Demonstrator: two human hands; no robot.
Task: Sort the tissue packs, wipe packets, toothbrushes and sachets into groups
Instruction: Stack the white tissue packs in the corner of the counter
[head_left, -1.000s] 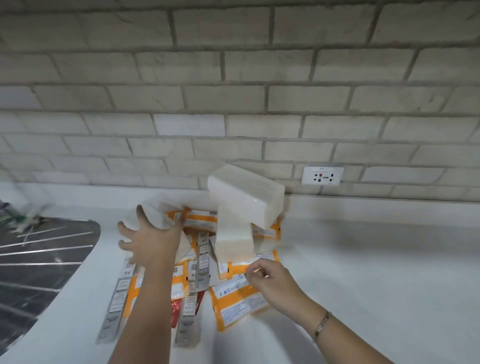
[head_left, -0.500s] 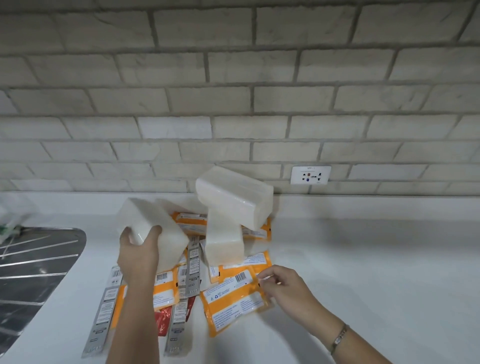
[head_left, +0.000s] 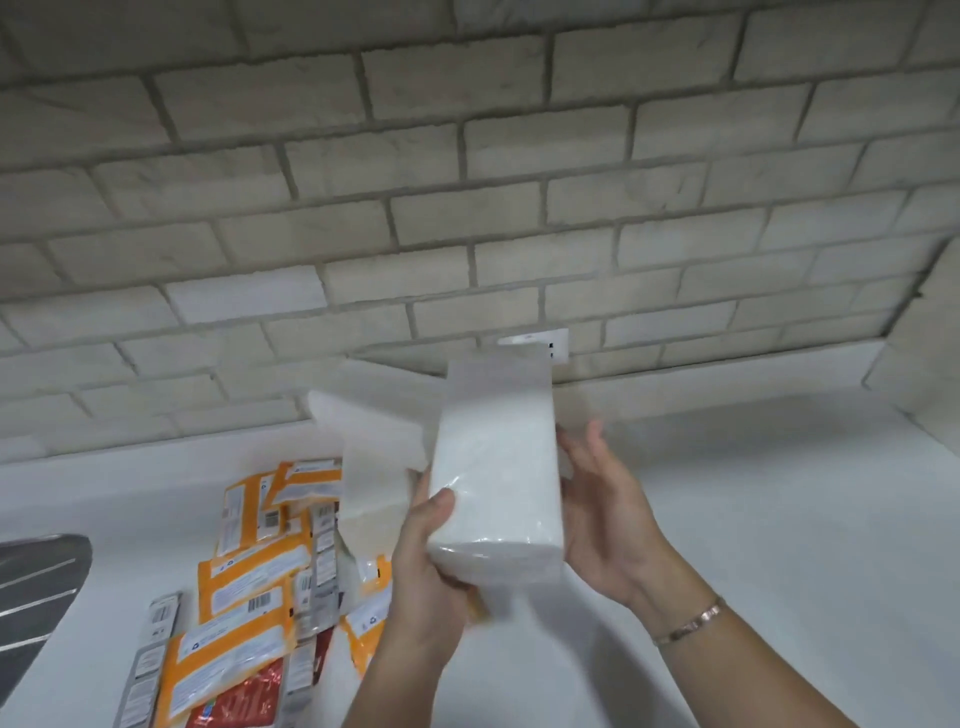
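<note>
Holding the tissue pack (head_left: 498, 467) upright above the counter (head_left: 753, 519), the left hand (head_left: 431, 561) gripped its lower end, while the right hand (head_left: 602, 509) stood flat just beside its right edge; whether it touched was not clear. I judged that the pack should be set down on the counter at the right, well apart from the wipe packets (head_left: 254, 577), with both hands steadying it. Half a second earlier the right hand pinched one of those packets, and the pack hung over them.
</note>
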